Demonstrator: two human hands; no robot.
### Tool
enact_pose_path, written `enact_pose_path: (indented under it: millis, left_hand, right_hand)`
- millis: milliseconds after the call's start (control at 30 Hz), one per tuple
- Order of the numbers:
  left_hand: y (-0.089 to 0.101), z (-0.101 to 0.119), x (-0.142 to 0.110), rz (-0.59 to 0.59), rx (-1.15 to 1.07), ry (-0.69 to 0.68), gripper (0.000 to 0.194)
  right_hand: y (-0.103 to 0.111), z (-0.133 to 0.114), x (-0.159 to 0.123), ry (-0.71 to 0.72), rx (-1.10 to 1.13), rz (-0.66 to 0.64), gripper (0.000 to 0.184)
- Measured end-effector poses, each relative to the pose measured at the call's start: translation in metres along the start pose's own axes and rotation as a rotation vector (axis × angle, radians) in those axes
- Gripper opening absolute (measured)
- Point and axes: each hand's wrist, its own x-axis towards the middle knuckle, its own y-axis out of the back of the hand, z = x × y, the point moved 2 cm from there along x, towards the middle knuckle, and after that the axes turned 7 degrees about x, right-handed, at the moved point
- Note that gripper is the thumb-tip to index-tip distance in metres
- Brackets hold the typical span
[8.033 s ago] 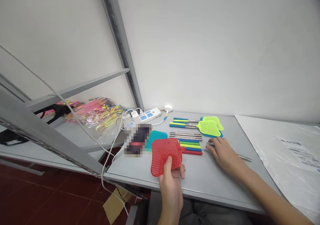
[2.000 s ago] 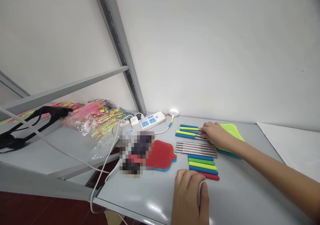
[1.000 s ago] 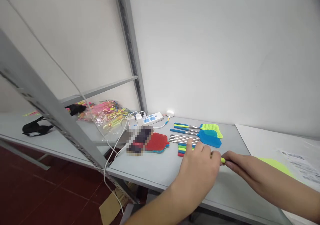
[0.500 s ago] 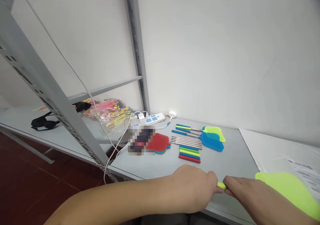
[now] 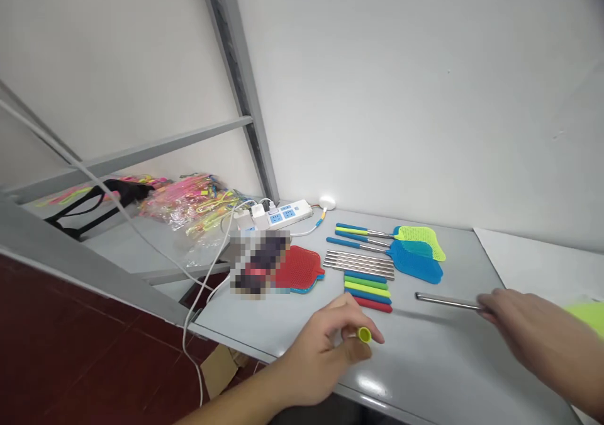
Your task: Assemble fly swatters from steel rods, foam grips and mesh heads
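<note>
My left hand (image 5: pixel 325 343) is closed round a yellow-green handle grip (image 5: pixel 363 334), whose open round end shows past my fingers. My right hand (image 5: pixel 533 330) holds the steel rod (image 5: pixel 446 301) of a fly swatter. The rod points left, bare of its grip, and the swatter's yellow-green head (image 5: pixel 587 315) blurs at the right edge. On the grey table (image 5: pixel 425 362) lie loose coloured grips (image 5: pixel 369 289), bare steel rods (image 5: pixel 361 262), assembled swatters (image 5: pixel 415 252) and red and blue swatter heads (image 5: pixel 299 271).
A white power strip (image 5: pixel 283 214) with cables sits at the back left by a grey shelf post (image 5: pixel 240 91). Bags of pink and yellow items (image 5: pixel 189 201) lie on the left shelf. A white plastic sheet (image 5: pixel 533 261) covers the table's right end.
My hands have drawn apart: the yellow-green grip has come off the rod and stays in my left hand, while my right hand carries the rod and head rightward.
</note>
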Motion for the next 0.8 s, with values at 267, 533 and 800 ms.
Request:
enact_pose_path:
  millis: [267,533,800]
  left_hand:
    - [-0.013,-0.034,0.004,-0.002,0.572,-0.099,0.009]
    - [-0.017,-0.043,0.012,0.097,1.087,-0.165,0.015]
    - [-0.022,-0.044,0.02,0.265,1.294,-0.224,0.016]
  right_hand:
    - [-0.032,-0.015,0.022,0.027,-0.171,0.062,0.016]
    - [-0.037,-0.024,0.023,0.062,-0.171,0.125,0.012]
    - [-0.034,-0.021,0.023,0.008,-0.074,0.143,0.016]
